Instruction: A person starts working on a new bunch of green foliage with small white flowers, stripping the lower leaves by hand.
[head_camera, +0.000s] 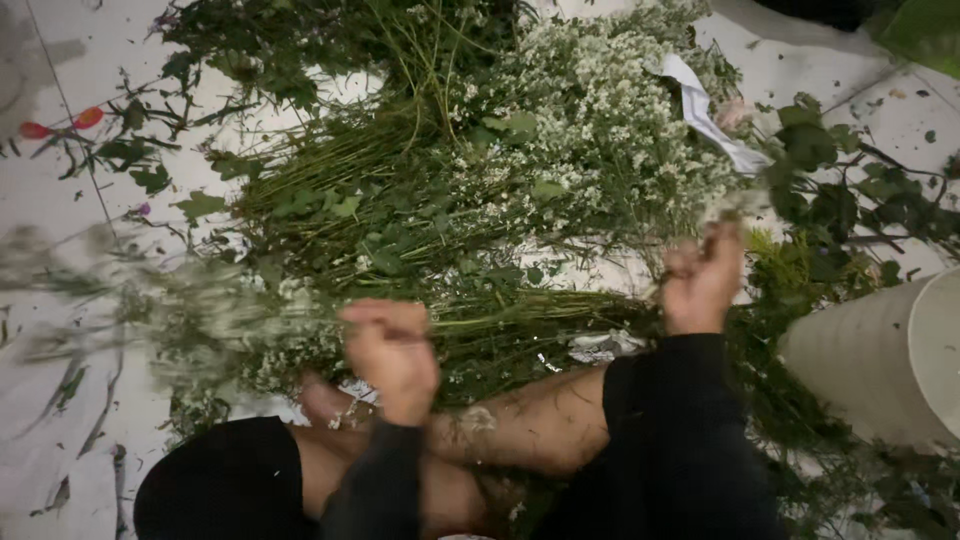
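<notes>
My left hand (392, 352) is closed around the stems of a bunch of small white flowers (215, 320) that trails off blurred to the left. My right hand (702, 280) is closed on a thin sprig at the edge of a large heap of white-flowered stems (590, 130) lying on the white tiled floor (60, 200). Both forearms wear dark sleeves. My bare legs, crossed under me, show below the hands with bits of plant stuck to them.
A pale ribbed bucket (880, 360) stands at the right. Dark green leafy branches (850, 200) lie beside it and across the top. A strip of white paper (705, 110) rests on the heap. Red petals (55, 125) and leaf scraps litter the floor at left.
</notes>
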